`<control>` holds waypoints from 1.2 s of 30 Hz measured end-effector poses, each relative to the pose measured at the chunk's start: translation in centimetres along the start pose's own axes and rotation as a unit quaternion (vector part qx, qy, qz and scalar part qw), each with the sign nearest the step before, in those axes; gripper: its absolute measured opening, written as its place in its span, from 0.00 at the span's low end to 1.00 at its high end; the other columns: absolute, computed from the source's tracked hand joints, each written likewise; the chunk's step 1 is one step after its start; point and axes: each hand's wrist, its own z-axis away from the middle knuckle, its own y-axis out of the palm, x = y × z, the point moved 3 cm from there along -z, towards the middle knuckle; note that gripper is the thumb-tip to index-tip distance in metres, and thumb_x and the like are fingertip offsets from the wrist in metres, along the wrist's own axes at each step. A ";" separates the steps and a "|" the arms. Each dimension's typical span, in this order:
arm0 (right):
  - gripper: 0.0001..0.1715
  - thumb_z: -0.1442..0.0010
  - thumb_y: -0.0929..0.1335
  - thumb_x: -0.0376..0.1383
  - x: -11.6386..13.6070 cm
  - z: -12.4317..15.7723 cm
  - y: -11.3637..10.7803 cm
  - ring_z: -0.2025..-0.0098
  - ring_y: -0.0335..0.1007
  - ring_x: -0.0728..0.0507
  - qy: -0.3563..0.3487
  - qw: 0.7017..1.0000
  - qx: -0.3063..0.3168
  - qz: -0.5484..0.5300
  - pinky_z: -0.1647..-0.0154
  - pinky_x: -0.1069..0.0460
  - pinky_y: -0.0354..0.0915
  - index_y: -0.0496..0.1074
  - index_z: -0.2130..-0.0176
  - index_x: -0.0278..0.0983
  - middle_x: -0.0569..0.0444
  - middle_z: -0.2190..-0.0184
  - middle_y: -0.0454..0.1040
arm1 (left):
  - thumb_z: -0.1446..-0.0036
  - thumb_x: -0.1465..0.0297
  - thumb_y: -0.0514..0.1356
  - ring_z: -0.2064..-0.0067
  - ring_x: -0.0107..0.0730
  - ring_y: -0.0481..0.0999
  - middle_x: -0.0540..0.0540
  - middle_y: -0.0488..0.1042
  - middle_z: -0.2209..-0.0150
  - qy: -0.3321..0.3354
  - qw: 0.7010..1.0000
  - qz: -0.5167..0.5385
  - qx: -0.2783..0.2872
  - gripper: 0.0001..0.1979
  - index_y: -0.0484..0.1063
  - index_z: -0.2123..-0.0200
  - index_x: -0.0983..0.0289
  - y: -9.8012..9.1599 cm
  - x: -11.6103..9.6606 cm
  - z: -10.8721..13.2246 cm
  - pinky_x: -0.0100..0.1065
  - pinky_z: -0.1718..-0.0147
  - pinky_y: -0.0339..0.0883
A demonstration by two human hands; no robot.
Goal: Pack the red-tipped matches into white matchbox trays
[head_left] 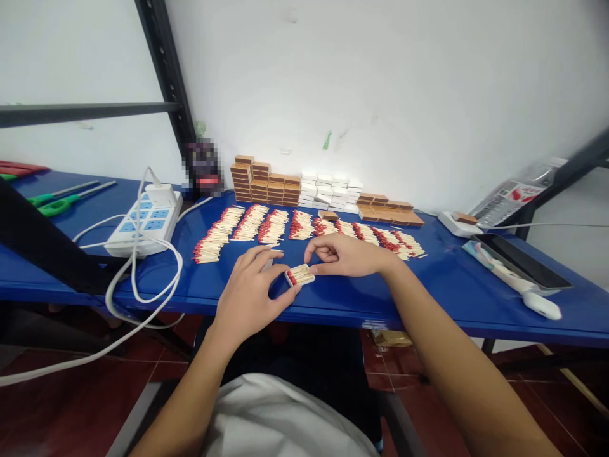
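My left hand [250, 292] is closed on a small white matchbox tray [308, 280], its thumb and index finger at the left end. Inside the tray lie matches [299, 273] with their red heads toward the left. My right hand [342, 254] is at the tray's right end, fingers bent, with thumb and index finger at the end and far edge. Whether a match is also between them I cannot make out. Beyond both hands, loose red-headed matches [216, 236] lie in several slanting heaps across the blue table [266, 304].
Stacked brown matchbox sleeves [264, 184] and white trays [328, 190] line the wall. More brown boxes [387, 211] stand right of them. A power strip [145, 222] with white cables is at left. A phone [521, 259], a tube [495, 266] and a plastic bottle [516, 193] lie at right.
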 end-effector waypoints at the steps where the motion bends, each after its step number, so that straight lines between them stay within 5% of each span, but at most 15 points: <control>1: 0.21 0.36 0.76 0.50 0.0 0.0 -0.1 0.74 0.52 0.49 -0.001 1.000 -0.004 0.001 0.71 0.52 0.53 0.78 0.52 0.37 0.65 0.76 0.54 | 0.35 0.62 0.69 0.35 0.52 0.72 0.58 0.79 0.42 -0.001 1.000 0.000 0.000 0.08 0.82 0.55 0.58 0.0 0.0 0.0 0.55 0.35 0.69; 12: 0.18 0.36 0.75 0.48 0.5 -0.4 0.6 0.75 0.51 0.50 -0.005 1.000 -0.008 0.006 0.71 0.52 0.52 0.78 0.55 0.36 0.65 0.77 0.54 | 0.34 0.62 0.69 0.35 0.52 0.72 0.58 0.79 0.42 0.003 1.000 0.002 0.001 0.09 0.82 0.54 0.58 0.1 0.1 0.0 0.55 0.35 0.69; 16: 0.15 0.34 0.73 0.46 0.3 -0.4 -0.8 0.75 0.50 0.49 -0.025 0.985 -0.168 0.026 0.69 0.51 0.52 0.77 0.62 0.37 0.65 0.78 0.53 | 0.34 0.63 0.69 0.35 0.52 0.72 0.59 0.79 0.42 0.010 1.000 0.006 -0.004 0.08 0.81 0.54 0.59 -0.1 0.0 0.0 0.55 0.36 0.69; 21: 0.11 0.33 0.70 0.41 -1.2 -0.1 -2.6 0.74 0.56 0.47 0.016 0.917 -0.376 0.130 0.68 0.51 0.51 0.76 0.63 0.36 0.61 0.79 0.58 | 0.33 0.64 0.69 0.38 0.50 0.74 0.58 0.80 0.43 0.027 0.998 0.033 -0.044 0.09 0.80 0.51 0.59 -0.2 0.0 0.0 0.55 0.37 0.71; 30: 0.10 0.35 0.68 0.40 -1.6 -0.6 -2.2 0.73 0.61 0.46 0.041 0.913 -0.375 0.154 0.68 0.51 0.52 0.76 0.65 0.37 0.59 0.77 0.66 | 0.33 0.67 0.68 0.38 0.49 0.75 0.57 0.81 0.45 0.025 0.994 0.035 -0.100 0.10 0.80 0.50 0.58 -0.5 0.0 -0.1 0.54 0.38 0.72; 36: 0.10 0.35 0.67 0.40 -2.0 -0.6 -2.6 0.72 0.62 0.46 0.081 0.904 -0.386 0.168 0.68 0.51 0.52 0.76 0.64 0.37 0.58 0.76 0.67 | 0.33 0.65 0.68 0.38 0.52 0.75 0.58 0.80 0.43 0.017 0.999 -0.005 -0.046 0.08 0.81 0.53 0.58 0.0 0.1 0.1 0.56 0.39 0.72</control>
